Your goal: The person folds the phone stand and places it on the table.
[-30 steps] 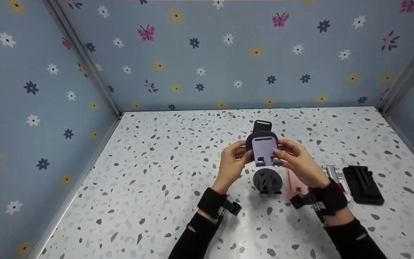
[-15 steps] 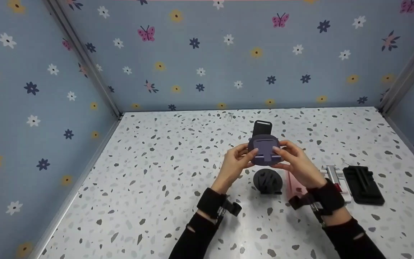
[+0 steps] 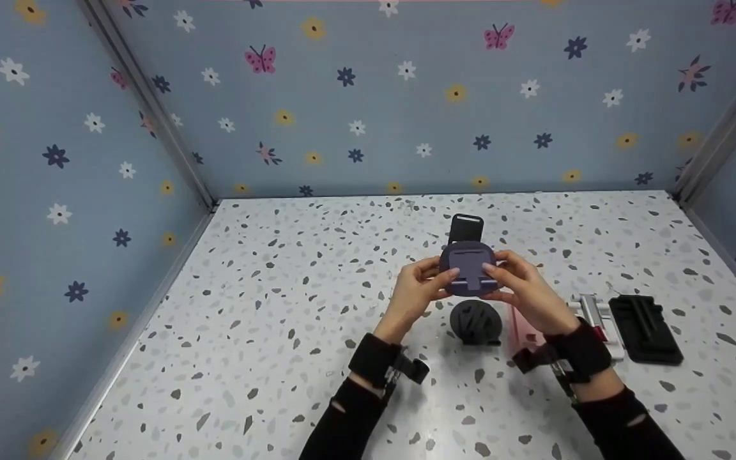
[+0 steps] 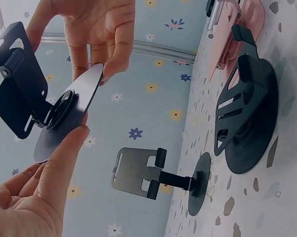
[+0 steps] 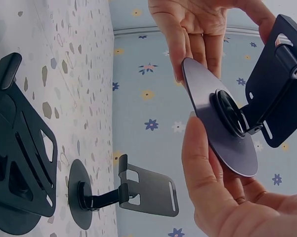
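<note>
— Where do you have the purple phone stand [image 3: 468,268], and how are your fingers set on it?

— You hold it up over the middle of the speckled table [image 3: 266,332], clear of the surface. Your left hand [image 3: 418,289] and right hand [image 3: 524,287] pinch the round base by its rim from opposite sides, thumbs on the near edge and fingertips [image 4: 108,69] curled over the far edge. The plate is folded down close to the disc.

— What could go wrong from here?

— Your grip looks thin. The disc [image 5: 222,128] is smooth and you catch only its edge, so if you push the hinge hard it may twist out and drop. Directly under it sits the folded black stand [image 3: 476,321], and the upright black stand [image 3: 466,228] is just behind, nearer the back edge; a fall would likely strike one of them.

— Anything else nearby?

— A pink stand [image 3: 522,326] lies beside your right wrist, with a white and red piece [image 3: 595,313] and a flat black stand [image 3: 644,328] further toward the right edge. A wide swing of that wrist could brush them.
</note>
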{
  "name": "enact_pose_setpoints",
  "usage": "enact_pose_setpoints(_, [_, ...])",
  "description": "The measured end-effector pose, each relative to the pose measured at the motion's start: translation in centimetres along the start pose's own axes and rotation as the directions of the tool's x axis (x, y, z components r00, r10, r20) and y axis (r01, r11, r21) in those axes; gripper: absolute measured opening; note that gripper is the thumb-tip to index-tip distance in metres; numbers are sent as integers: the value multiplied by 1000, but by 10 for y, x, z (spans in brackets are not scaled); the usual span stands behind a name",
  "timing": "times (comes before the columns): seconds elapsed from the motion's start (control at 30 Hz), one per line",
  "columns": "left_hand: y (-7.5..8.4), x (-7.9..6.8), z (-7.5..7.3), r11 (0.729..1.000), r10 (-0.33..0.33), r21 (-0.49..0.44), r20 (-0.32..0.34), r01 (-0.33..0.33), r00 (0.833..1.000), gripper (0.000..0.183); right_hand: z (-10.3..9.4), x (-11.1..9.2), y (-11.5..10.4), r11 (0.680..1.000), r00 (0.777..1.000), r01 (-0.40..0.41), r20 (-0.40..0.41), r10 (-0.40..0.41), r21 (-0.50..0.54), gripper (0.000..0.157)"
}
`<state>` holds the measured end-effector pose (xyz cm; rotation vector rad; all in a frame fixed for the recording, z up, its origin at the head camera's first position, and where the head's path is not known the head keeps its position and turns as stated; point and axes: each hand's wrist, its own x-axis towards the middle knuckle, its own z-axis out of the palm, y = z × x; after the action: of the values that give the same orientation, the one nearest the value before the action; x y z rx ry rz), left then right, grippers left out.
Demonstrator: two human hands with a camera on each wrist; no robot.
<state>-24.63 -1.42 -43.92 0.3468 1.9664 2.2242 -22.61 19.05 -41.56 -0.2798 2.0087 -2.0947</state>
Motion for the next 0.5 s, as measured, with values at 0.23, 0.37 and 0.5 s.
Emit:
enact_pose_setpoints(0.23, [0,0,-1,1000,-2,6,5,2,1000,43,0,0,0,1000,1000,-4,21,4,-12,26])
enact_pose_setpoints(0.37, [1,-1,-1,1000,-8,11,-1,8,1000,43,-1,-1,0,1000,1000,-4,21,4,-10,28])
enact_pose_setpoints(0.5, [0,0,-2,999,-17,36,-4,17,1000,45,-2,-1,1,1000,1000,2,22,-2,-9,33])
